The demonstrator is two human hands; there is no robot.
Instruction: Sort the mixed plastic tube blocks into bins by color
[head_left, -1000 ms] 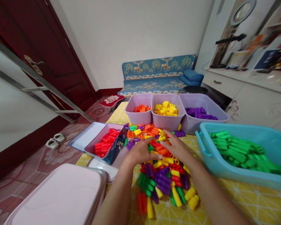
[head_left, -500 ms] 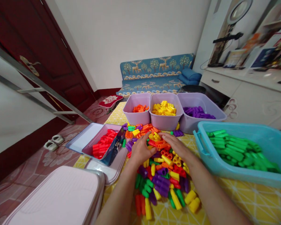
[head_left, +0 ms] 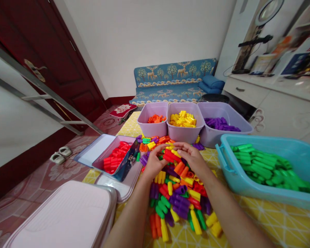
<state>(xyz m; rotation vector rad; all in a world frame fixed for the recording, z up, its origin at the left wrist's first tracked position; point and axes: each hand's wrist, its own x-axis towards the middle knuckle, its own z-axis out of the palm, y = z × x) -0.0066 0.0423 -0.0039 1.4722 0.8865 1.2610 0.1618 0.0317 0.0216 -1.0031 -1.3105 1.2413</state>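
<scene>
At far left a stack of pale lids [head_left: 62,210] lies flat, and just beyond it an open box [head_left: 124,168] holds red pieces [head_left: 116,158]. The left hand [head_left: 153,163] is half open over the far part of the mixed heap [head_left: 179,203], its thumb and fingers bowed in a C beside a red cluster [head_left: 172,155]. The first lilac tub [head_left: 153,130], behind it, holds orange pieces. The heap spreads across the yellow-covered tabletop [head_left: 271,224], its pieces lying at all angles, some hollow ends showing. They look like light, stiff plastic, smooth enough to slide over one another, and not fragile; a grip across the ribbed sides of a joined row should hold better than one on a rounded tip, while loose handfuls are better scooped from beneath. The middle lilac tub [head_left: 183,132] holds yellow pieces. The right hand [head_left: 195,160] is curled in from the other side, fingertips near the red cluster; whether it pinches anything cannot be told. Farther right, the third lilac tub [head_left: 210,137] holds purple pieces, and the blue tub [head_left: 268,193] at far right holds green ones, lying mostly lengthwise.
</scene>
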